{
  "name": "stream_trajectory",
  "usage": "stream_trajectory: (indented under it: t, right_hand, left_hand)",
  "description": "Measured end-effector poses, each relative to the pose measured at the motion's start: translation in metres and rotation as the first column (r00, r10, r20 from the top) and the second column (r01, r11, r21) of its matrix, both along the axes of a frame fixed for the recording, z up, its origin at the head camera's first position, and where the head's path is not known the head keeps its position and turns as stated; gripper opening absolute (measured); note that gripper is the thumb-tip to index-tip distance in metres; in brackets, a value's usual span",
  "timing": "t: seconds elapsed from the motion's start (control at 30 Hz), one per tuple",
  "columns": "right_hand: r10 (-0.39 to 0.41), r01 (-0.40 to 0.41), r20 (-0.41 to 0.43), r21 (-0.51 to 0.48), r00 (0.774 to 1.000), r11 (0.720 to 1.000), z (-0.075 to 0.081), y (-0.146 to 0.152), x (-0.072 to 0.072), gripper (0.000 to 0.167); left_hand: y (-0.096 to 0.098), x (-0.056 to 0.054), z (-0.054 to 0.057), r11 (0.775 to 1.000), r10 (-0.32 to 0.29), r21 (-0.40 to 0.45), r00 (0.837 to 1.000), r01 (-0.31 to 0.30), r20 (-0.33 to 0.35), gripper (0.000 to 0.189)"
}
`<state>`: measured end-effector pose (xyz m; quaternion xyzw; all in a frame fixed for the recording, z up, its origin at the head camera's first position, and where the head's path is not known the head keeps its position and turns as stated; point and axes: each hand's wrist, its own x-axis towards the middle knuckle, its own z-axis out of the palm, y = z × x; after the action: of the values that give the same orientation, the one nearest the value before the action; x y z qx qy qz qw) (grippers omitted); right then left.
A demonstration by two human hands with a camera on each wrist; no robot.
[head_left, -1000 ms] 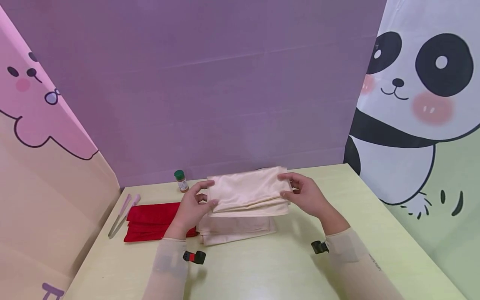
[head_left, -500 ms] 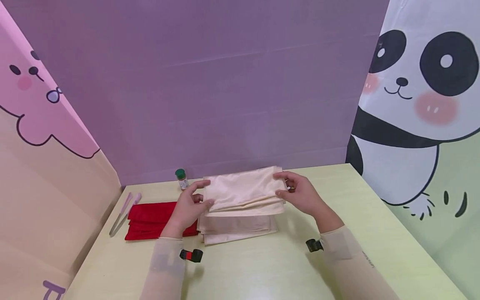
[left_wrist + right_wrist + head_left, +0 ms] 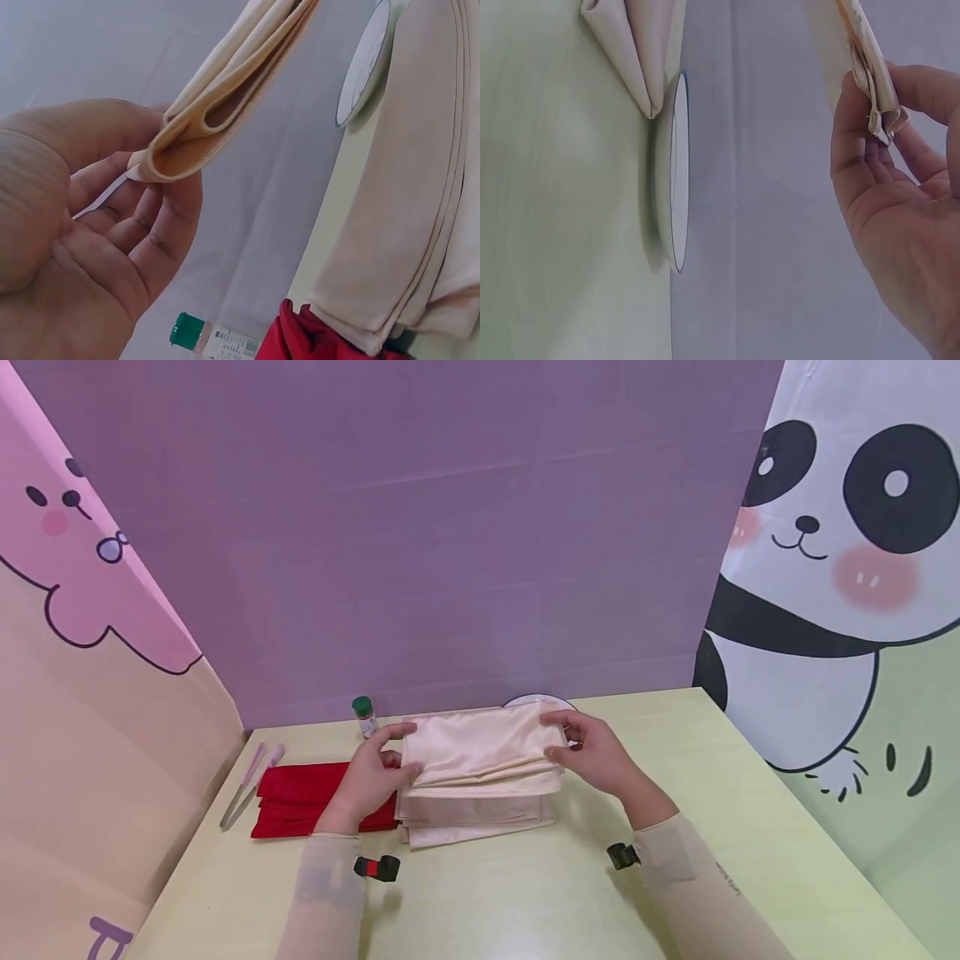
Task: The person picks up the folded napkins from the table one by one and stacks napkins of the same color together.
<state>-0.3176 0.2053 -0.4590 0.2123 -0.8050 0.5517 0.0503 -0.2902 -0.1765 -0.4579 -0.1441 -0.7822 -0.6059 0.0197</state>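
Note:
Between both hands a folded cream cloth [image 3: 480,747] is held up off the table by its two short ends. My left hand [image 3: 372,777] pinches the left end between thumb and fingers; the left wrist view shows the looped folds of the cloth [image 3: 202,135] edge-on. At the other end my right hand [image 3: 596,752] pinches the cloth [image 3: 874,82] the same way. Below it on the table lies another folded beige cloth [image 3: 480,822], partly hidden by the raised one. A folded red cloth [image 3: 296,797] lies to its left, partly behind the left forearm.
A small green-capped bottle [image 3: 365,717] stands near the table's back edge. Tongs with pinkish handles [image 3: 243,785] lie at the far left. Behind the raised cloth is a white dish with a dark rim [image 3: 679,172], mostly hidden in the head view. Purple backdrop [image 3: 480,568] rises behind.
Both hands have shifted slightly left with the cream cloth, and its top edge sits a little lower. The dish's rim now shows behind it. The grips look the same.

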Motion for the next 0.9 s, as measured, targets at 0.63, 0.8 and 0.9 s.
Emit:
stream_trajectory:
  t: [0.63,0.8,0.9]
  right_hand:
    - [-0.003,-0.003,0.048,0.122,0.999,0.993,-0.016,-0.015,0.0,0.045]
    - [-0.011,0.004,0.041,0.159,0.999,0.987,-0.021,-0.017,-0.001,0.045]
    - [-0.013,0.007,0.034,0.182,0.999,0.983,-0.023,-0.018,-0.001,0.045]
  left_hand:
    - [-0.012,-0.002,-0.012,0.969,0.055,-0.245,0.997,-0.038,0.06,0.062]
    - [-0.013,-0.003,-0.015,0.957,0.058,-0.286,0.996,-0.036,0.068,0.061]
    - [-0.013,-0.004,-0.017,0.954,0.052,-0.297,0.996,-0.027,0.074,0.06]
